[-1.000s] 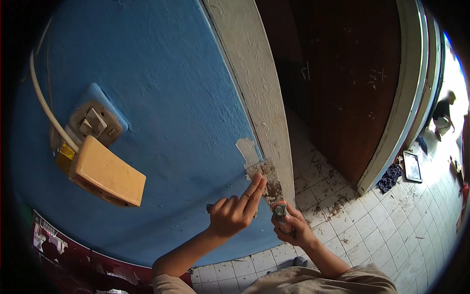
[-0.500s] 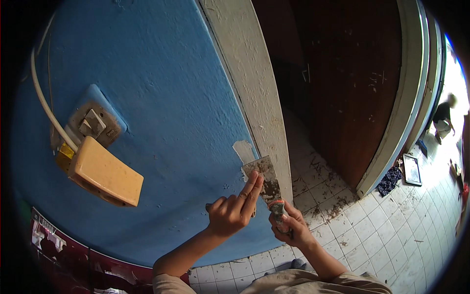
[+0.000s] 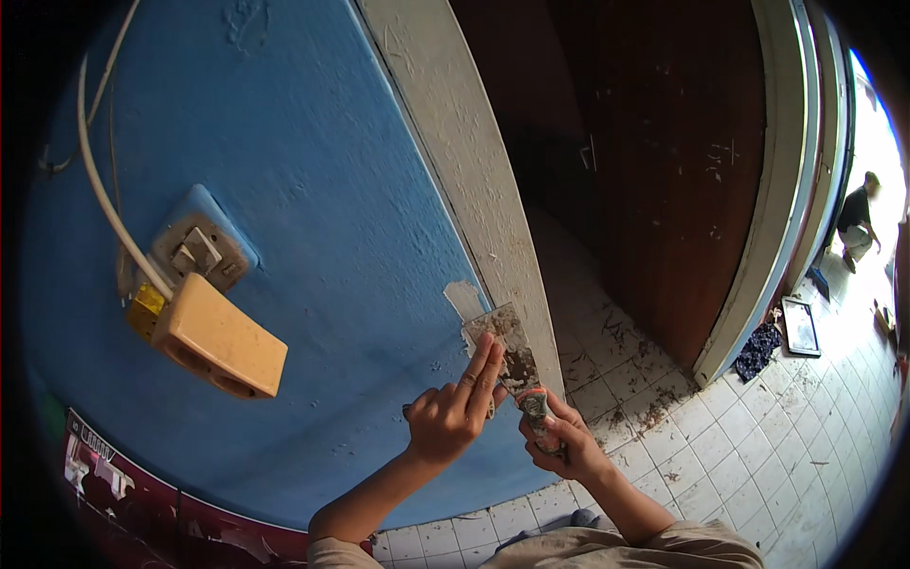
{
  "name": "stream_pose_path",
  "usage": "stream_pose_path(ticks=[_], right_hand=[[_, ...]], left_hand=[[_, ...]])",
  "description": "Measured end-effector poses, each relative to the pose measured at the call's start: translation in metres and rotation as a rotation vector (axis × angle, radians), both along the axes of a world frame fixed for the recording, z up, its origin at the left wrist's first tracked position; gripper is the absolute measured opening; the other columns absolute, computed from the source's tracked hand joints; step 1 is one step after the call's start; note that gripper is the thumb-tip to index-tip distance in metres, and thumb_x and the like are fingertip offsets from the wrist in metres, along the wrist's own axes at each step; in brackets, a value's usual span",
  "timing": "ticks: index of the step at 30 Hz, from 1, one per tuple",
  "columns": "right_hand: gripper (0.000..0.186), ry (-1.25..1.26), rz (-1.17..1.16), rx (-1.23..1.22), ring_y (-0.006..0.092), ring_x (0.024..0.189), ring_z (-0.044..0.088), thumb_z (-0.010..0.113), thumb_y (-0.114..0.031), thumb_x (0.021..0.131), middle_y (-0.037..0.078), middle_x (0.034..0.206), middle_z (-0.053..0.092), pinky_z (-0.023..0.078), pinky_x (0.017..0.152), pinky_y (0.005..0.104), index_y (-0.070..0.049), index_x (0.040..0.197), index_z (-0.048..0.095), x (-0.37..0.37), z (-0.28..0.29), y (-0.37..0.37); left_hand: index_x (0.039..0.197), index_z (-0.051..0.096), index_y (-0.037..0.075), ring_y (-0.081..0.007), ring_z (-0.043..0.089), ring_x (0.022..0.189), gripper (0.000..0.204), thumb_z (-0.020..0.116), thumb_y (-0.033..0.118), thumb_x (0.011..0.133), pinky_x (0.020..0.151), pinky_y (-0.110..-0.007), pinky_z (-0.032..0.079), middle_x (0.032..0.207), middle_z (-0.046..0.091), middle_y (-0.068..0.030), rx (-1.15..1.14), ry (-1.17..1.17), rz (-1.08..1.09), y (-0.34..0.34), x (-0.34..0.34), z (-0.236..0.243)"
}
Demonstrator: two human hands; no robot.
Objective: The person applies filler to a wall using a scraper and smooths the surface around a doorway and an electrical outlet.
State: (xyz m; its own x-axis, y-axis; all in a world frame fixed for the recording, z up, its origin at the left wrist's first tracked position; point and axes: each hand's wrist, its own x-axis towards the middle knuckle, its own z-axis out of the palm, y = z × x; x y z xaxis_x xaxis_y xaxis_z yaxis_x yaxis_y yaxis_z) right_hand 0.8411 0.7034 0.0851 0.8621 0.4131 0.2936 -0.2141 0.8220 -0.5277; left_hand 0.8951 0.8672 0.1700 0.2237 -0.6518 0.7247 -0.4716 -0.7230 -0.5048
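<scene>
Against the blue wall (image 3: 284, 142), beside a pale door frame (image 3: 455, 152), a stained scraper blade (image 3: 517, 365) rests at a flaked patch (image 3: 463, 296) of bare plaster. My right hand (image 3: 559, 436) is wrapped round the scraper's handle. Two straightened fingers of my left hand (image 3: 455, 408) lie on the blade. Its other fingers are curled round a dark object that is mostly hidden.
Left: a peach socket block (image 3: 218, 332) on a cord, a switch (image 3: 194, 251), a maroon panel (image 3: 142, 493). Right: a dark door (image 3: 682, 190), debris on tiles (image 3: 711, 446), a dark cloth (image 3: 758, 351), a framed object (image 3: 801, 327), a crouching person (image 3: 858, 218) beyond.
The view has shifted a little, with the socket appearing further right. The blade and both hands have crept slightly up along the patch, keeping the same grip.
</scene>
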Motion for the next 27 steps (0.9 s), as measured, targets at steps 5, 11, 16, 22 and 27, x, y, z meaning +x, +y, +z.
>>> stream_pose_path(ticks=[5,11,16,22,27], right_hand=[[0.048,-0.015,-0.075,-0.009,0.0020,0.048,0.035,0.049,-0.023,0.092,0.000,0.078,0.045,0.025,0.037,0.0148,-0.015,0.136,0.033,0.004,0.007,0.004],[0.049,0.026,-0.054,0.040,0.0028,0.049,0.033,0.048,-0.026,0.092,0.000,0.082,0.044,0.023,0.039,0.0153,-0.017,0.137,0.030,-0.025,0.007,0.017],[0.045,0.089,-0.039,-0.006,0.0036,0.050,0.032,0.045,-0.029,0.094,0.001,0.084,0.043,0.024,0.040,0.0156,-0.017,0.134,0.031,-0.084,-0.034,0.029],[0.043,0.276,-0.041,-0.123,0.0063,0.048,0.035,0.044,-0.031,0.095,0.003,0.080,0.043,0.025,0.038,0.0193,-0.019,0.134,0.030,-0.180,-0.070,0.050],[0.041,0.451,-0.020,-0.282,0.0100,0.063,0.045,0.046,-0.027,0.094,0.002,0.083,0.049,0.037,0.049,0.0245,-0.021,0.132,0.033,-0.230,-0.110,0.085]], left_hand=[[0.119,0.059,0.011,-0.0046,0.037,0.038,0.034,0.051,0.026,0.090,0.035,-0.017,0.033,0.120,0.058,0.0012,-0.022,-0.017,-0.002,-0.006,0.002,0.011],[0.124,0.054,0.010,-0.0058,0.047,0.040,0.039,0.055,0.019,0.086,0.036,-0.019,0.036,0.123,0.056,0.0001,-0.123,0.165,-0.041,-0.001,-0.022,0.003],[0.124,0.054,0.011,-0.0146,0.056,0.046,0.045,0.059,0.004,0.079,0.041,-0.024,0.041,0.122,0.057,-0.0036,-0.372,0.474,-0.174,0.023,-0.068,-0.051],[0.114,0.055,-0.001,-0.0096,0.051,0.054,0.032,0.059,0.010,0.084,0.047,-0.023,0.040,0.091,0.066,-0.0101,-1.213,1.397,-0.251,0.062,-0.157,-0.172],[0.109,0.059,0.008,-0.0152,0.050,0.048,0.024,0.050,0.019,0.089,0.041,-0.027,0.039,0.074,0.059,-0.0058,-2.033,2.228,-0.205,0.090,-0.202,-0.225]])
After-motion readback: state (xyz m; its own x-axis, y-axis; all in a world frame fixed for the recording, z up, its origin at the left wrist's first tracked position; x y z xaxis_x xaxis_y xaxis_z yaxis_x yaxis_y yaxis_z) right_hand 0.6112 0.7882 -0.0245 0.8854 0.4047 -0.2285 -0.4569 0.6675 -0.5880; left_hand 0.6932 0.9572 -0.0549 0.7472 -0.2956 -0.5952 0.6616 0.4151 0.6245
